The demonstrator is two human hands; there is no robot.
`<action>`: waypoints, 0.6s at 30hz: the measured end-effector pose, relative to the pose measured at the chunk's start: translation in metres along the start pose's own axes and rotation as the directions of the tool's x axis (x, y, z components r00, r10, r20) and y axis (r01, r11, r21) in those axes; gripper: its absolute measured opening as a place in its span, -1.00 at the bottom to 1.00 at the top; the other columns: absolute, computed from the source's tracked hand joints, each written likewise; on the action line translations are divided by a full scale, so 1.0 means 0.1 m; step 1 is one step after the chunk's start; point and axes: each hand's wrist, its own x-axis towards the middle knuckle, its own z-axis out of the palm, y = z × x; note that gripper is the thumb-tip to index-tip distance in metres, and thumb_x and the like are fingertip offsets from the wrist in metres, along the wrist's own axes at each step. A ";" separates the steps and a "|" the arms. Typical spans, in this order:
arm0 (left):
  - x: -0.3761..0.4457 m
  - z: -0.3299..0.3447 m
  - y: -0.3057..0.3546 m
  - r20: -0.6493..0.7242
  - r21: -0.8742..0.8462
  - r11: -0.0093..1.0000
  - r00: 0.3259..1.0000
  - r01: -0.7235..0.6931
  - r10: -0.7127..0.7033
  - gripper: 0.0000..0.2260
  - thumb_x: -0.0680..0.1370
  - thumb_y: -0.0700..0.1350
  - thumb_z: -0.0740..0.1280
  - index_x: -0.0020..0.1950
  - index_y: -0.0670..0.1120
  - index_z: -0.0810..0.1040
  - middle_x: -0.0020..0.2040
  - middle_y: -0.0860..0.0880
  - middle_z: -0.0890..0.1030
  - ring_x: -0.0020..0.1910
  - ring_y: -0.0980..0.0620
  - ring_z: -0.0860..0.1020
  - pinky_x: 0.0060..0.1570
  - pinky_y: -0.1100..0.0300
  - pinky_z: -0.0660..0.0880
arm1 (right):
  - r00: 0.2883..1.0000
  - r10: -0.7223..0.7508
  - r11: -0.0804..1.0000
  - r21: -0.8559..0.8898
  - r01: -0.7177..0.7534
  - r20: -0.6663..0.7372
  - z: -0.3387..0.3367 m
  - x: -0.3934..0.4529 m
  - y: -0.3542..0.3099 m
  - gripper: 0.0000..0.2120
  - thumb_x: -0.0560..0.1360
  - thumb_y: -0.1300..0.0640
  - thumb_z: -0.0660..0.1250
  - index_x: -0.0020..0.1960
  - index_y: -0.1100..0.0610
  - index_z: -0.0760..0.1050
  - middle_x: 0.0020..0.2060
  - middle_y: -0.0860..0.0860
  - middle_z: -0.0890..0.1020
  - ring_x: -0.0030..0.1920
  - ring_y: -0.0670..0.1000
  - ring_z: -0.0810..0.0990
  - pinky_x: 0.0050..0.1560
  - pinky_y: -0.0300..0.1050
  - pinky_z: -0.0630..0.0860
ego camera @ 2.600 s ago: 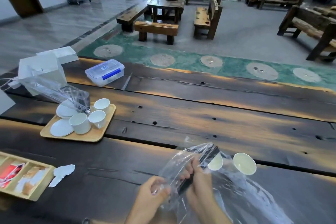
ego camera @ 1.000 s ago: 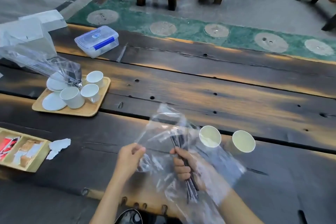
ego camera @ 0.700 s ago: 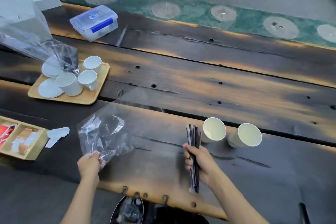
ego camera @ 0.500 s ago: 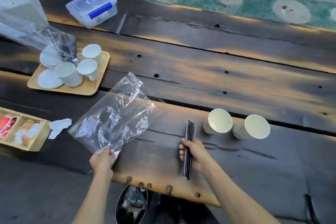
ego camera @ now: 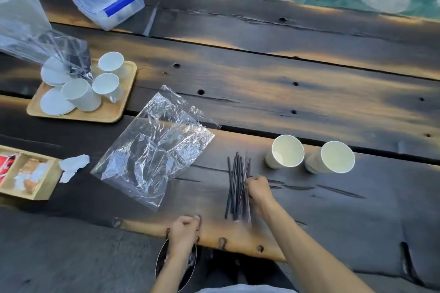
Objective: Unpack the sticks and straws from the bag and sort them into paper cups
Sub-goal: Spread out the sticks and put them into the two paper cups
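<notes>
On the near plank of the dark wooden surface (ego camera: 273, 93) I see the bundle of dark sticks and straws (ego camera: 238, 185) lying flat, its long axis running from the near edge away towards the far side, the far ends fanned slightly apart. My right hand (ego camera: 258, 189) rests on the bundle's right side, fingers curled down onto a few of the pieces; whether they pinch any I cannot tell. My left hand (ego camera: 184, 229) sits at the near edge with its fingers closed together, holding nothing I can make out. Left of the bundle, the clear plastic bag (ego camera: 154, 154) lies flat and crumpled. Two paper cups (ego camera: 287, 151) (ego camera: 333, 157) stand side by side just beyond and right of the bundle.
</notes>
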 end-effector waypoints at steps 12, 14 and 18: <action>0.23 0.59 0.77 0.016 0.637 0.701 0.914 -0.321 0.404 -0.83 0.55 -0.07 0.37 0.06 -0.09 0.45 -0.05 -0.06 0.59 -0.06 -0.09 0.54 -0.14 0.10 0.41 | 0.976 -0.008 0.995 -0.098 -0.014 -0.216 -0.33 -0.04 0.42 -0.84 0.47 0.25 0.19 -0.20 0.04 0.45 -0.08 0.17 0.68 -0.01 0.22 0.62 0.09 0.10 0.53; 0.26 0.60 0.81 0.017 0.682 0.664 0.915 -0.306 0.403 -0.88 0.56 -0.10 0.36 0.04 -0.09 0.47 -0.01 -0.10 0.60 -0.01 -0.14 0.57 -0.11 0.07 0.47 | 0.973 -0.021 0.994 -0.112 -0.005 -0.230 -0.35 -0.07 0.44 -0.83 0.47 0.23 0.19 -0.22 0.02 0.45 -0.11 0.15 0.68 -0.03 0.21 0.63 0.07 0.06 0.53; 0.28 0.58 0.85 0.046 0.682 0.667 0.928 -0.299 0.370 -0.93 0.49 -0.15 0.33 -0.11 -0.14 0.50 -0.09 -0.12 0.56 -0.11 -0.14 0.50 -0.12 0.09 0.43 | 0.976 -0.031 0.995 -0.101 0.009 -0.215 -0.30 0.04 0.54 -0.85 0.43 0.18 0.17 -0.24 0.01 0.48 -0.16 0.13 0.68 -0.08 0.24 0.65 0.05 0.17 0.59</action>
